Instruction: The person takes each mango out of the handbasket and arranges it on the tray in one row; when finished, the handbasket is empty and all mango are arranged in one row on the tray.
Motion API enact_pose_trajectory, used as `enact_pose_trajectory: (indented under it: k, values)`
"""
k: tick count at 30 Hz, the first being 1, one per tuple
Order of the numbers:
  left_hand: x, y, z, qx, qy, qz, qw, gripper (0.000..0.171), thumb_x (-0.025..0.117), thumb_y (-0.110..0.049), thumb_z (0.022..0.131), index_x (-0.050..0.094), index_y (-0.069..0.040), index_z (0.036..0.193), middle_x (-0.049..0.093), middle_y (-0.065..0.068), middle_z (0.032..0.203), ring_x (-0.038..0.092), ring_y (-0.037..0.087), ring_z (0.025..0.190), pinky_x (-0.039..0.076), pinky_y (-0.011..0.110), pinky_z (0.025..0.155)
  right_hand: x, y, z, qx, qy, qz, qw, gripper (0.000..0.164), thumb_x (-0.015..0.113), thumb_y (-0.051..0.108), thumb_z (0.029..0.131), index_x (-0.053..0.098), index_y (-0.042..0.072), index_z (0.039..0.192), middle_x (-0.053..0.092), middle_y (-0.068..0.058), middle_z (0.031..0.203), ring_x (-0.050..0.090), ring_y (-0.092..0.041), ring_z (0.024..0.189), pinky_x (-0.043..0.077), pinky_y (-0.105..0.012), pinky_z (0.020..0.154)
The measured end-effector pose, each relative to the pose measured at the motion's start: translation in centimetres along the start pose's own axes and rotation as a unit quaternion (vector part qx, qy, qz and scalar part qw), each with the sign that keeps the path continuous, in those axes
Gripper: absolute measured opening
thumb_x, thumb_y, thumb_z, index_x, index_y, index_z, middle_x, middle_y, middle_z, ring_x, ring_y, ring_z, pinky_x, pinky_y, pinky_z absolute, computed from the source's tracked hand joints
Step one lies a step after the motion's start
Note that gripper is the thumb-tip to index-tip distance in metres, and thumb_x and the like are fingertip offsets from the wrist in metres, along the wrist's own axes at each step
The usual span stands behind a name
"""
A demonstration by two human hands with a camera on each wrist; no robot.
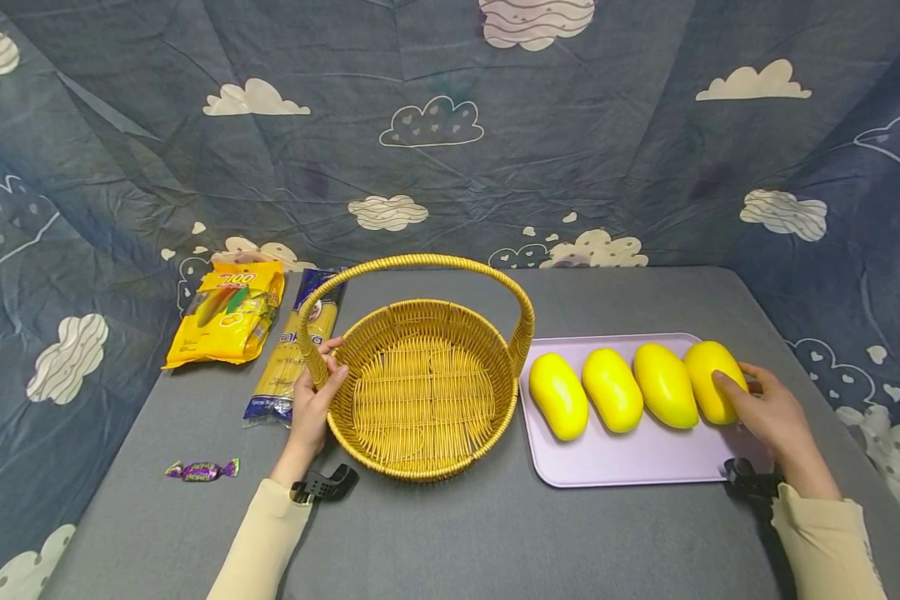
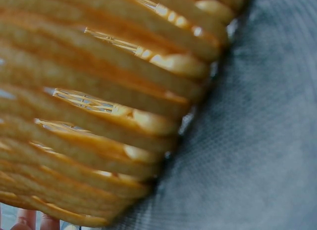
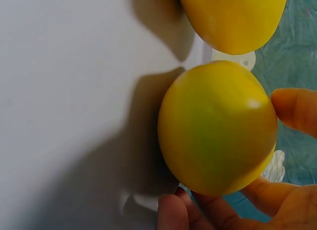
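Observation:
My left hand point(image 1: 317, 410) grips the left side of a golden wicker basket point(image 1: 426, 396), where its tall arched handle meets the rim. Nothing lies inside the basket. Its woven wall point(image 2: 94, 81) fills much of the left wrist view, with fingertips point(image 2: 26, 219) at the lower corner. On the right, several yellow mangoes stand in a row on a lilac tray point(image 1: 630, 462). My right hand point(image 1: 778, 415) holds the rightmost mango point(image 1: 711, 383), thumb on one side and fingers on the other. In the right wrist view that mango point(image 3: 218, 128) is close beside a neighbouring mango point(image 3: 235, 20).
Left of the basket lie a yellow snack bag point(image 1: 228, 317) and a pack of spaghetti point(image 1: 281, 371), partly behind the handle and left hand. A purple-wrapped candy point(image 1: 202, 472) lies nearer the front on the grey table point(image 1: 465, 542). Cloud-patterned cloth point(image 1: 420, 192) hangs behind.

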State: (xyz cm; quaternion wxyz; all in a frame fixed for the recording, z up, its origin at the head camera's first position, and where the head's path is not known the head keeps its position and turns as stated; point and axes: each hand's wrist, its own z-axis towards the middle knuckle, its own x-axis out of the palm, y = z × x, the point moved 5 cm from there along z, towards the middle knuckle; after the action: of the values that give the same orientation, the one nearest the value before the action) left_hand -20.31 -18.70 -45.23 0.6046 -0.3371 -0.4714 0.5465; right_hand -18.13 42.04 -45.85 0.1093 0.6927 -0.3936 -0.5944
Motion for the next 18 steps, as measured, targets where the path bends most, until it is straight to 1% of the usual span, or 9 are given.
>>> enact_pose_trajectory:
  k: [1,2,4,10,11,14,16,17,18]
  values:
    - [0.0,0.0,0.0,0.0,0.0,0.001,1.0,0.015,0.059,-0.002,0.092,0.051,-0.014,0.086,0.046,0.018,0.135,0.037,0.024,0.127,0.024,0.03,0.104,0.0,-0.1,0.0,-0.001,-0.002,-0.002,1.0,0.095,0.038,0.065,0.09,0.01,-0.008,0.146,0.024,-0.042,0.135,0.03,-0.058,0.116,0.038,-0.065,0.083]
    - [0.0,0.0,0.0,0.001,-0.001,0.002,1.0,0.015,0.059,-0.002,0.092,0.051,-0.014,0.086,0.047,0.018,0.135,0.037,0.024,0.127,0.025,0.03,0.104,0.1,-0.3,0.2,-0.002,-0.002,-0.002,1.0,0.096,0.038,0.065,0.09,0.01,-0.008,0.145,0.024,-0.043,0.135,0.029,-0.059,0.116,0.033,-0.068,0.088]
    - [0.0,0.0,0.0,0.002,-0.001,0.004,1.0,0.015,0.058,-0.002,0.092,0.051,-0.014,0.086,0.047,0.017,0.135,0.037,0.025,0.127,0.024,0.031,0.104,0.2,-0.9,0.7,0.004,0.0,-0.004,1.0,0.097,0.039,0.066,0.089,0.009,-0.007,0.146,0.022,-0.042,0.137,0.027,-0.059,0.118,0.031,-0.069,0.089]
    - [-0.1,0.0,0.0,0.005,0.001,0.005,1.0,0.015,0.058,-0.002,0.092,0.05,-0.013,0.086,0.046,0.02,0.135,0.036,0.025,0.127,0.025,0.031,0.103,0.7,-3.2,2.5,0.003,-0.005,-0.017,1.0,0.101,0.038,0.07,0.087,0.006,-0.004,0.147,0.02,-0.042,0.138,0.026,-0.06,0.119,0.03,-0.07,0.088]
    - [0.0,0.0,0.0,0.005,0.002,0.005,1.0,0.015,0.058,-0.002,0.092,0.05,-0.012,0.086,0.046,0.02,0.135,0.036,0.025,0.127,0.025,0.031,0.103,0.7,-3.0,2.3,0.003,-0.005,-0.015,1.0,0.101,0.037,0.07,0.087,0.006,-0.005,0.147,0.02,-0.042,0.138,0.026,-0.06,0.119,0.031,-0.069,0.088]
    - [0.0,0.0,0.0,0.004,0.0,0.005,1.0,0.014,0.058,-0.001,0.092,0.05,-0.012,0.086,0.046,0.021,0.135,0.037,0.025,0.127,0.025,0.031,0.104,0.4,-0.9,0.5,0.001,-0.002,-0.003,1.0,0.099,0.038,0.067,0.089,0.006,-0.008,0.146,0.02,-0.044,0.137,0.027,-0.061,0.118,0.032,-0.068,0.088]
    - [0.0,0.0,0.0,0.004,0.0,0.005,1.0,0.014,0.058,0.0,0.092,0.05,-0.011,0.086,0.046,0.021,0.135,0.037,0.025,0.127,0.025,0.031,0.104,0.1,0.0,-0.4,0.004,0.002,0.005,1.0,0.098,0.039,0.064,0.09,0.005,-0.009,0.145,0.02,-0.045,0.136,0.027,-0.06,0.118,0.033,-0.067,0.089]
    - [0.0,0.0,0.0,0.004,-0.001,0.005,1.0,0.014,0.058,0.0,0.092,0.05,-0.01,0.086,0.046,0.02,0.135,0.037,0.025,0.127,0.025,0.031,0.104,0.1,0.0,-0.4,0.004,0.002,0.006,1.0,0.097,0.039,0.063,0.09,0.005,-0.01,0.145,0.02,-0.045,0.136,0.028,-0.06,0.118,0.034,-0.066,0.089]
    - [0.0,0.0,0.0,0.004,-0.001,0.005,1.0,0.014,0.057,0.001,0.091,0.05,-0.01,0.085,0.046,0.02,0.136,0.037,0.025,0.127,0.025,0.031,0.104,0.1,-0.5,0.0,-0.001,-0.002,0.004,1.0,0.097,0.04,0.064,0.09,0.006,-0.01,0.145,0.022,-0.044,0.136,0.029,-0.06,0.117,0.034,-0.066,0.088]
